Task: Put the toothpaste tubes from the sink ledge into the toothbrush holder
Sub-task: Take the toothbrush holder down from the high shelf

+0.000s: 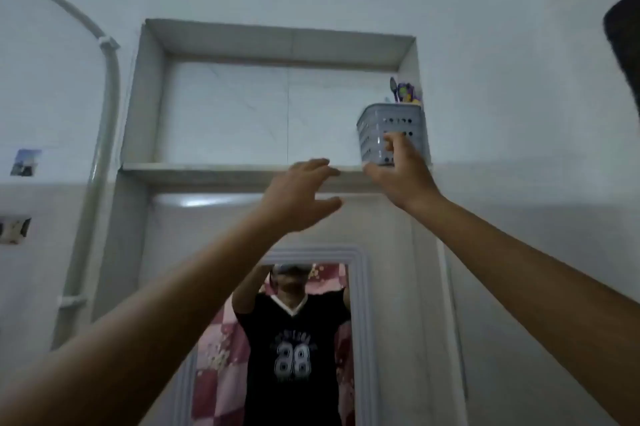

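Observation:
A grey perforated toothbrush holder (398,124) stands at the right end of a recessed wall shelf (225,166), high above me. Toothbrush heads and a purple item (405,91) stick out of its top. My right hand (398,173) is raised to the holder, fingers spread against its lower front, thumb at its base; whether it grips is unclear. My left hand (298,197) hovers open just below the shelf edge, left of the holder, holding nothing. No toothpaste tubes or sink ledge are in view.
Below the shelf hangs a white-framed mirror (360,321) reflecting a person in a dark shirt. A white pipe (104,148) runs down the left wall. A dark object (623,38) intrudes at the upper right edge.

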### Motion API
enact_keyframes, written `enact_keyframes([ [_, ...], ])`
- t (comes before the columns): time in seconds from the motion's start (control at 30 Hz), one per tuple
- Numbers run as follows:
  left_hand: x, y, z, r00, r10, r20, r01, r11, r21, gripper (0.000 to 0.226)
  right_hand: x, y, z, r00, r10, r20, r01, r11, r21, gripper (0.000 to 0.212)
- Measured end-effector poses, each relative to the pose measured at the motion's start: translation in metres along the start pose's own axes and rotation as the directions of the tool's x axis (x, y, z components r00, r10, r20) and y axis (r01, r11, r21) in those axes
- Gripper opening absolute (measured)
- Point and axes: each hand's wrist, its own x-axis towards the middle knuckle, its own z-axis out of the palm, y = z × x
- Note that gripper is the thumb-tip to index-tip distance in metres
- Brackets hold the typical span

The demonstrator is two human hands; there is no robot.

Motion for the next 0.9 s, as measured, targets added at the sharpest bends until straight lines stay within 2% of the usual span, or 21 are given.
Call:
enact_keyframes([
  [0.1,0.027,-0.010,0.027,0.992,-0.068,0.106,0.049,0.985,0.168,0.083,0.031,0.011,0.002,0.991,0.119,-0.058,-0.124,0.988,-0.093,0.076],
  [0.17,0.036,-0.018,0.045,0.980,-0.129,0.148,0.104,0.980,0.168,0.090,0.048,0.015,0.006,0.981,0.180,-0.077,-0.189,0.973,-0.129,0.084],
  [0.33,0.031,-0.037,0.077,0.992,-0.106,0.072,0.095,0.984,0.148,0.097,0.078,0.024,0.021,0.948,0.283,-0.149,-0.309,0.929,-0.204,0.115],
  [0.43,0.031,-0.037,0.074,0.992,-0.100,0.082,0.090,0.989,0.120,0.094,0.095,0.024,0.025,0.923,0.335,-0.191,-0.364,0.920,-0.145,0.125],
  [0.57,0.034,-0.037,0.068,0.985,-0.106,0.137,0.093,0.991,0.095,0.092,0.108,0.022,0.024,0.897,0.421,-0.134,-0.430,0.902,-0.047,0.139],
  [0.63,0.036,-0.038,0.063,0.980,-0.110,0.166,0.101,0.993,0.060,0.091,0.110,0.023,0.019,0.890,0.439,-0.126,-0.439,0.898,0.028,0.140],
  [0.77,0.040,-0.031,0.051,0.963,-0.150,0.225,0.167,0.984,-0.059,0.088,0.104,0.017,0.007,0.887,0.435,-0.152,-0.408,0.895,0.182,0.129],
  [0.83,0.046,-0.022,0.039,0.936,-0.201,0.290,0.256,0.953,-0.164,0.080,0.098,0.009,-0.005,0.903,0.408,-0.135,-0.367,0.896,0.251,0.117],
  [0.9,0.047,-0.010,0.021,0.895,-0.251,0.370,0.376,0.869,-0.320,0.075,0.087,-0.003,-0.018,0.913,0.400,-0.075,-0.356,0.875,0.329,0.110],
])
